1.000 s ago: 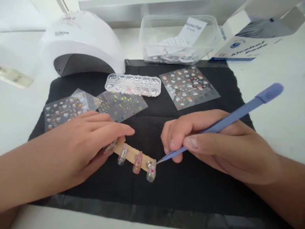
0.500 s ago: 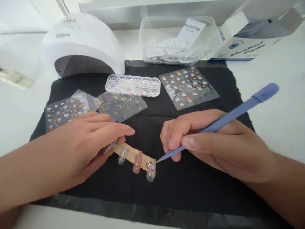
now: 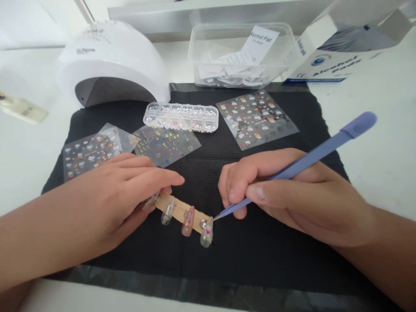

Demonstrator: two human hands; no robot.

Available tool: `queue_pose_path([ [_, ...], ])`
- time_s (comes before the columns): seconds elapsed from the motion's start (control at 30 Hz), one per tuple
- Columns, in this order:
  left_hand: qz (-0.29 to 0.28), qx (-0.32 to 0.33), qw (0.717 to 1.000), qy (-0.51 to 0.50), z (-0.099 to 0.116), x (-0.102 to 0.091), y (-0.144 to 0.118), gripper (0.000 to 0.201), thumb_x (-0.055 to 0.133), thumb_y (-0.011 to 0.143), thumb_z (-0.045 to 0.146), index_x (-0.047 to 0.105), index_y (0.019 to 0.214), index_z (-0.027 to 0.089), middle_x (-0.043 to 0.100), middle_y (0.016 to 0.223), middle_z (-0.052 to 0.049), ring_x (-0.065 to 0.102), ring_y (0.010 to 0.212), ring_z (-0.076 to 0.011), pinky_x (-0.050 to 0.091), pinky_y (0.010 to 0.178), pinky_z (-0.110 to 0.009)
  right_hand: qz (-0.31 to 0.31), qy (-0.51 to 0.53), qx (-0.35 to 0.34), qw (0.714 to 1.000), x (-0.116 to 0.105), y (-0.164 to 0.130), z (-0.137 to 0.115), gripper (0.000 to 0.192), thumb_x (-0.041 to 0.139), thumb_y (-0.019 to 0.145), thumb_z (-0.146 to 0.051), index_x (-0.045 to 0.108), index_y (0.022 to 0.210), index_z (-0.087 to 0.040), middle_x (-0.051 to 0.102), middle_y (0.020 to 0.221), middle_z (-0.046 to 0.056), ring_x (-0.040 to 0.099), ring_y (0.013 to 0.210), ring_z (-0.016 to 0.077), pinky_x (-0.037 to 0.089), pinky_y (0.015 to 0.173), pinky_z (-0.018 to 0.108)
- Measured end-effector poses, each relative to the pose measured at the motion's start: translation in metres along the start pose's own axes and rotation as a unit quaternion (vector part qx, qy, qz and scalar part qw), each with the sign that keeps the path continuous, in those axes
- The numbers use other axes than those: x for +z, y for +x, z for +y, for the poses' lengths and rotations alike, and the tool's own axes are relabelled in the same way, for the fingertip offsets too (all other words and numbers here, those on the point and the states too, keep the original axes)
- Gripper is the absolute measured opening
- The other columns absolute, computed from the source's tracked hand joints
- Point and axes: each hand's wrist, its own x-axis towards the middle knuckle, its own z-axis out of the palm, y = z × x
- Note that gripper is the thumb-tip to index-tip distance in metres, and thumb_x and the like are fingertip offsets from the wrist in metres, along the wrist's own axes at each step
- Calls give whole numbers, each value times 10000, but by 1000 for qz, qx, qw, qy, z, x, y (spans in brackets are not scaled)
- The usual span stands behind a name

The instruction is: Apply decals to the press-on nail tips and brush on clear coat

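My left hand [image 3: 130, 190] grips the far left end of a flat wooden stick [image 3: 178, 210], with its index finger stretched out above. Several false nails are mounted along the stick: a clear one [image 3: 167, 212], a pink pointed one [image 3: 188, 222] and, at the right end, a clear one with a pink heart [image 3: 207, 234]. Another nail is partly hidden under my left fingers. My right hand [image 3: 292, 190] holds blue-purple tweezers [image 3: 302, 164] like a pen. Their metal tip is at the upper edge of the heart nail; whether it touches I cannot tell.
A black mat [image 3: 247, 260] lies on the white table. On it are sticker sheets [image 3: 256, 119] and a clear compartment case [image 3: 181, 117] of small gems. Behind stand a white nail lamp [image 3: 130, 52], a clear tub [image 3: 201, 56] of alcohol pads and an open box [image 3: 325, 65]. A small bottle [image 3: 24, 108] is far left.
Almost nothing differs. The view has shifted very slightly, and both hands, the stick and the tweezers keep their positions.
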Motion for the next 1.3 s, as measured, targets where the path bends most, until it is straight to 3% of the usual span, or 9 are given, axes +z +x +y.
queue_pose_path([
  [0.2,0,10,1000,-2,2,-1,2,391,456,935,78,544,1280,240,705,1072,-47,659,1026,-225,516,960,-370,1,1,-1,1000,0,1,1,129,639,777,-104,759,742,-137,676,616,34,620,610,140,478,576,255],
  [0.4,-19,12,1000,6,11,-3,3,441,530,906,117,492,1329,237,643,1220,-63,589,1153,-262,474,985,-405,1,-10,-8,1000,0,0,1,117,647,773,-109,751,732,-142,674,606,29,618,607,140,477,572,254],
  [0.6,-26,9,1000,5,24,-9,3,407,519,941,106,475,1325,233,620,1234,-64,548,1152,-244,451,985,-405,-2,-15,-9,1000,0,0,1,119,633,765,-111,738,718,-140,663,596,26,613,607,143,475,572,259],
  [0.83,-36,41,998,-19,38,-9,7,353,499,919,61,567,1208,252,620,1235,-70,567,1080,-245,498,902,-416,-4,-24,-16,1000,1,1,0,134,621,772,-112,736,710,-145,657,597,21,613,612,143,469,578,265],
  [1.3,-24,56,998,-13,44,-1,9,312,503,892,33,608,1129,207,612,1237,-78,540,1082,-275,405,903,-476,-1,-22,-21,1000,2,1,-2,129,612,767,-108,709,691,-145,651,594,21,607,601,145,473,577,267],
])
